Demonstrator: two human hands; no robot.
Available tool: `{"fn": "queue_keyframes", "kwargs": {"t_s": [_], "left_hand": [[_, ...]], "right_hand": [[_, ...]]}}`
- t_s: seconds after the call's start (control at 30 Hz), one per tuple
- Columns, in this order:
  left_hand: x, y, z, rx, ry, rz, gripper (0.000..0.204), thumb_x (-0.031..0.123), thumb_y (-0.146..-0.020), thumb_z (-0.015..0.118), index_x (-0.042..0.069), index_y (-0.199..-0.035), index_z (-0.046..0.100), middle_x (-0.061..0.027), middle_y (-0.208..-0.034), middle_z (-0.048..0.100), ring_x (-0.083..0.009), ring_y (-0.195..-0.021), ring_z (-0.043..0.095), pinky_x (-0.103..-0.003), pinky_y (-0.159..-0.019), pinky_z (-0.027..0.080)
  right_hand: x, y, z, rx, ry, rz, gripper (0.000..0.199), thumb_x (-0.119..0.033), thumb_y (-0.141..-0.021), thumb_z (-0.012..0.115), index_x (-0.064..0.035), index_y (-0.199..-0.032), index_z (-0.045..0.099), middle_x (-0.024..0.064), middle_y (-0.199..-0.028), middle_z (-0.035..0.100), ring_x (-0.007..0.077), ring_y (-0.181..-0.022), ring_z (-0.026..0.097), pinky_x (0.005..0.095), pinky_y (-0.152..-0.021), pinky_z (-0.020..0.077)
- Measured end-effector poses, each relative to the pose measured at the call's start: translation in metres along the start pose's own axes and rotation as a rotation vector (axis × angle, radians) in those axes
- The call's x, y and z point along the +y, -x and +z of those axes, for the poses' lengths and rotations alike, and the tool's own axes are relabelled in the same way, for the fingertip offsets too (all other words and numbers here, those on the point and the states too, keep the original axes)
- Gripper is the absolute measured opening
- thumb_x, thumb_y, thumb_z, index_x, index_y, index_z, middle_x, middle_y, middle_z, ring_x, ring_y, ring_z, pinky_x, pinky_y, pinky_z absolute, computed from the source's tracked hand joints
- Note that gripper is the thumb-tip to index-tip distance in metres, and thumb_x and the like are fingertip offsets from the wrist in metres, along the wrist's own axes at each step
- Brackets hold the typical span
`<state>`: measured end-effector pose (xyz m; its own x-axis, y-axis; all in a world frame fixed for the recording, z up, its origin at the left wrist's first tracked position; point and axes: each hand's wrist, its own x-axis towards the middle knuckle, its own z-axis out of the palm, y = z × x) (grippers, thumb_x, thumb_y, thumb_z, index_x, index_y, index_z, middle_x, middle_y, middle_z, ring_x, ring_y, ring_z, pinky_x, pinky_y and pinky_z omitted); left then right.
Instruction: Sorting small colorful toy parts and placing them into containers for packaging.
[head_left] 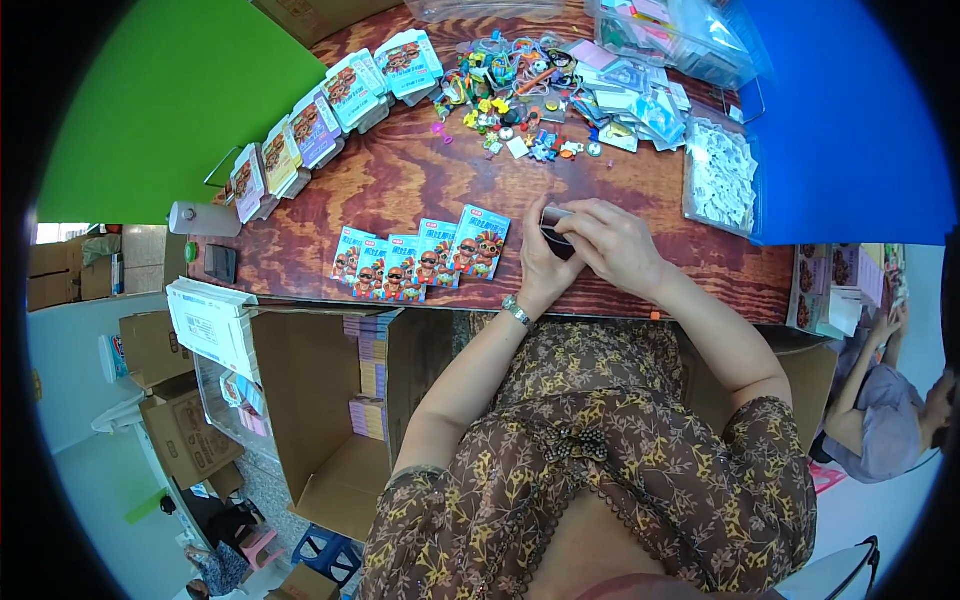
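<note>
Over the front part of the table, my left hand (pixel 545 268) is closed round a small box-like thing (pixel 556 238) with a pale edge and a dark middle. Its exact kind is partly hidden by my fingers. My right hand (pixel 618 245) bends over the same thing, fingertips pressed to its top and side. Just left of my hands lie several flat light-blue boxes with cartoon figures, overlapping in a fan; the nearest blue box (pixel 480 243) is beside my left hand. Beyond my hands spreads a heap of small colourful toys and trinkets (pixel 520 90).
Stacks of flat boxes (pixel 352 92) curve along the far left. Cards and packets (pixel 635 105) lie at the back right, near a clear tub of white pieces (pixel 722 175). A white cylinder (pixel 205 218) and a phone (pixel 221 263) are at left. Another person (pixel 880 420) sits at right.
</note>
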<state>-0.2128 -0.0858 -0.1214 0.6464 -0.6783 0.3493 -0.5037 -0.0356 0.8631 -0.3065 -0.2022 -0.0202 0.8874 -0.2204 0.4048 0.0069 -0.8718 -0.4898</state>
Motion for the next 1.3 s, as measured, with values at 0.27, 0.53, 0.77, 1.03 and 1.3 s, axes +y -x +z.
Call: {"fn": "queue_keyframes", "kwargs": {"t_s": [0.27,0.53,0.77,1.03,1.3], "left_hand": [[0.001,0.001,0.001,0.023,-0.085,0.161,0.091,0.015,-0.067,0.089,0.0,-0.139,0.035,-0.0193,-0.122,0.056,-0.0388,-0.113,0.058,-0.049,-0.108,0.04],[-0.002,0.002,0.001,0.015,-0.073,0.245,0.088,0.014,-0.067,0.087,0.002,-0.139,0.038,-0.0197,-0.127,0.054,-0.0403,-0.119,0.055,-0.059,-0.118,0.024],[-0.004,0.003,0.0,0.007,-0.054,0.151,0.088,0.014,-0.067,0.087,0.002,-0.139,0.038,-0.0193,-0.126,0.054,-0.0382,-0.116,0.056,-0.054,-0.116,0.028],[0.0,0.001,-0.005,0.004,-0.076,0.184,0.088,0.014,-0.068,0.088,0.001,-0.138,0.037,-0.019,-0.121,0.054,-0.0354,-0.11,0.057,-0.043,-0.095,0.047],[-0.002,0.006,-0.004,-0.024,0.012,0.044,0.087,0.008,-0.068,0.085,-0.002,-0.14,0.038,-0.0248,-0.126,0.051,-0.0431,-0.117,0.053,-0.048,-0.101,0.044]], "right_hand": [[-0.015,-0.02,-0.023,-0.423,0.366,0.095,0.011,-0.013,-0.081,0.067,-0.0075,-0.091,0.071,0.0089,-0.12,0.065,0.0294,-0.096,0.068,0.0432,-0.078,0.0571],[-0.015,-0.014,-0.027,-0.391,0.136,0.21,0.011,-0.013,-0.084,0.067,-0.0053,-0.091,0.071,0.0123,-0.128,0.062,0.0304,-0.112,0.062,0.0442,-0.082,0.0559],[-0.01,-0.008,-0.018,-0.207,0.069,0.174,0.013,-0.013,-0.087,0.067,-0.0018,-0.093,0.069,0.0166,-0.133,0.06,0.0339,-0.121,0.057,0.0444,-0.091,0.0534],[-0.018,-0.017,-0.009,-0.239,0.45,0.079,0.017,-0.019,-0.088,0.064,-0.003,-0.093,0.068,0.0153,-0.141,0.055,0.0351,-0.126,0.054,0.046,-0.102,0.0467],[-0.012,-0.012,-0.02,-0.055,0.267,-0.002,0.013,-0.015,-0.08,0.071,-0.005,-0.087,0.066,0.0122,-0.128,0.062,0.0338,-0.116,0.06,0.0435,-0.095,0.0519]]}}
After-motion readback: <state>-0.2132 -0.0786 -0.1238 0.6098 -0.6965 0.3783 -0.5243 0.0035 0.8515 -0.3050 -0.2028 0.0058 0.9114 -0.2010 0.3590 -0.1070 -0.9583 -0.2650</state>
